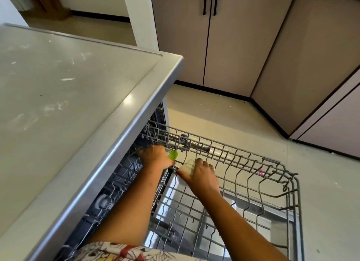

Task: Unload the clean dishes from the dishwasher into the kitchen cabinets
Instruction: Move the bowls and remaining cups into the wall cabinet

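The grey wire upper rack (253, 163) of the dishwasher is pulled out over the open door (253, 218). My left hand (155, 156) reaches into the rack's far left corner and grips a green item (173, 154), mostly hidden by my fingers. My right hand (200, 175) is beside it, closed around a small clear glass (188, 166) near the rack's left side. The rest of the rack looks bare apart from a small pink object (260, 171) at its far rim.
A grey countertop (68, 89) overhangs the dishwasher on the left. Beige cabinets with black handles (210, 4) stand ahead and to the right across a pale tiled floor (224, 114). The dishwasher's dark interior (116, 182) shows under the counter edge.
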The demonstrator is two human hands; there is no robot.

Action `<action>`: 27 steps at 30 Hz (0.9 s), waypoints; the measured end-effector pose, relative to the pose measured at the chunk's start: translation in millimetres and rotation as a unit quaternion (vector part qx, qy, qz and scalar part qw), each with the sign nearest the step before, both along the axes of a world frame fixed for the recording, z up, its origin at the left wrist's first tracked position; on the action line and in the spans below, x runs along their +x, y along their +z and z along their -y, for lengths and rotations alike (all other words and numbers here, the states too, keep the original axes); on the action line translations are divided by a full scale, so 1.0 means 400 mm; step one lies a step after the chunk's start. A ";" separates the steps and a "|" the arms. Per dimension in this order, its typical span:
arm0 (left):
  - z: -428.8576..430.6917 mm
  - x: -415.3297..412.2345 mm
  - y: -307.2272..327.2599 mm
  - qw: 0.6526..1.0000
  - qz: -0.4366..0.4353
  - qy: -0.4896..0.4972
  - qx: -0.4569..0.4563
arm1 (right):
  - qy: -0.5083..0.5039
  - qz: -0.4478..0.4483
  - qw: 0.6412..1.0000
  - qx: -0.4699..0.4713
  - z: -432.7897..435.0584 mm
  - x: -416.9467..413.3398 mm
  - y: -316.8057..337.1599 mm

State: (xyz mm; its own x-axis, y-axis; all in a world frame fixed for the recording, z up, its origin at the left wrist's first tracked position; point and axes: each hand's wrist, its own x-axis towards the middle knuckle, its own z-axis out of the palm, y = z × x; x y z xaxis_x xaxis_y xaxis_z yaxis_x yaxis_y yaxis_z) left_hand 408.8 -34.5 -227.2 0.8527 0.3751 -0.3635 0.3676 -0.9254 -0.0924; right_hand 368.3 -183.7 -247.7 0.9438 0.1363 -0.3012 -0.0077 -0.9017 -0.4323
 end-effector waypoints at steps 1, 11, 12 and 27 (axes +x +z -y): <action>0.005 0.001 -0.008 1.000 -0.007 -0.008 0.025 | 0.004 0.000 1.000 0.001 0.004 0.001 -0.005; 0.016 0.010 0.003 0.998 -0.016 0.029 -0.059 | -0.003 -0.028 0.999 0.042 0.023 0.008 -0.043; 0.019 0.012 0.011 0.997 -0.019 0.034 -0.068 | -0.002 -0.028 0.999 0.043 0.024 0.008 -0.043; 0.133 -0.361 0.138 0.893 0.194 0.208 -0.348 | -0.048 0.026 0.992 0.117 0.121 -0.189 0.093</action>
State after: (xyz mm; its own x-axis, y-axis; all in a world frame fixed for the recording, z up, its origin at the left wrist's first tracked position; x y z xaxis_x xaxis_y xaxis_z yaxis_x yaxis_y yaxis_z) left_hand 264.5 -87.5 -172.1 0.8045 0.4877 -0.3389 0.5724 -0.4843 0.6617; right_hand 292.9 -232.1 -210.6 0.9693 0.1050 -0.2224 -0.0610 -0.7734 -0.6309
